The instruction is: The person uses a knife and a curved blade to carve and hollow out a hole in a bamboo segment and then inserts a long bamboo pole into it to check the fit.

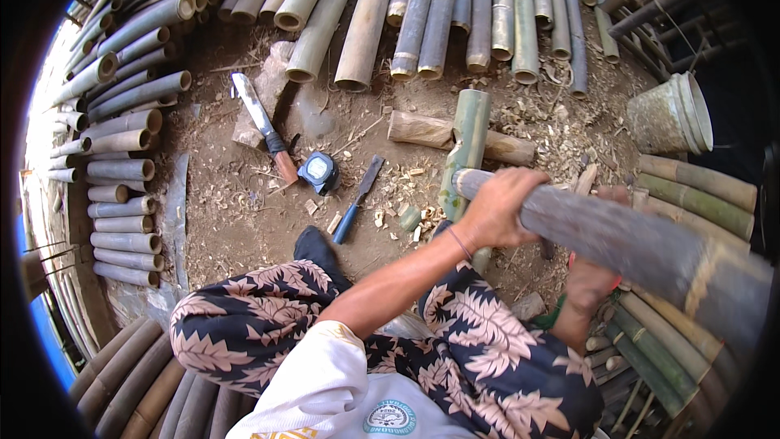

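My left hand (508,207) is wrapped over the near end of a thick, dark bamboo pole (626,240), which slants off to the right and is blurred by motion. Its pale, narrower end (469,184) lies over a notched green bamboo piece (469,126). That piece rests across a short wooden block (420,128). A bare limb (578,297) with red and green edges shows below the pole, and a smear of skin (615,194) beyond it; I cannot tell whether either is my right hand.
On the dirt lie a large knife (260,118), a dark tape measure (318,171), a blue-handled chisel (357,199) and wood chips. Bamboo poles (366,20) line the far side, with stacked pieces (126,207) at left and more (699,195) at right. A bucket (668,116) stands far right.
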Available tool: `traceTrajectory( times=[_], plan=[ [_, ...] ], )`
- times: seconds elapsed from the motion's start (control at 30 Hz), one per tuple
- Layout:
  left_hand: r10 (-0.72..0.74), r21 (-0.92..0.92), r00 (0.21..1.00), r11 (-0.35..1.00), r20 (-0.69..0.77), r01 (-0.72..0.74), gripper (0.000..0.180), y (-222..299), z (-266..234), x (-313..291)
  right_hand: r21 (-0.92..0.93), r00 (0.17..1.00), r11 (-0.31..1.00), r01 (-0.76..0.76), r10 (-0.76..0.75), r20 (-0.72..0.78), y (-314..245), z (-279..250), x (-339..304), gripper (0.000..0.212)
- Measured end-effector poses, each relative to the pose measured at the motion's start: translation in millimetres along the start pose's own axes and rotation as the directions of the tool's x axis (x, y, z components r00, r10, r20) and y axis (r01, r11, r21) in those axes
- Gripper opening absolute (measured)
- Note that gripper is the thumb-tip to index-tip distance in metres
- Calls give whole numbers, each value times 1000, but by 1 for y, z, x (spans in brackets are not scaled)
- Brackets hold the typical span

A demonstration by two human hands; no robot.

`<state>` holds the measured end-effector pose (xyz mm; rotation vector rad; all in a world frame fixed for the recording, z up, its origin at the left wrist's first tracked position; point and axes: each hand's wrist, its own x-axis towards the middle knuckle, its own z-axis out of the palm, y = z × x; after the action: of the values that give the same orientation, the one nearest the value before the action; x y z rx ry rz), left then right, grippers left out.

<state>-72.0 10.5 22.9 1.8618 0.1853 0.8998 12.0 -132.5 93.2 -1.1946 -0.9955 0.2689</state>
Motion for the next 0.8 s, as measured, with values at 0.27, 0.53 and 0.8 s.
traceTrajectory(
  times=[0.27,0.53,0.8],
  plan=[
    [-28,-63,998,998,55,31,65,13,10,-3,53,984,989,136,-141,107,-12,0,17,103],
    [-141,-52,990,989,-29,140,67,12,4,30,143,999,990,-16,10,39,2,0,69,92],
    [-284,-39,955,957,89,288,74,55,-9,73,130,972,963,-235,231,43,-37,-13,126,74]
  ],
)
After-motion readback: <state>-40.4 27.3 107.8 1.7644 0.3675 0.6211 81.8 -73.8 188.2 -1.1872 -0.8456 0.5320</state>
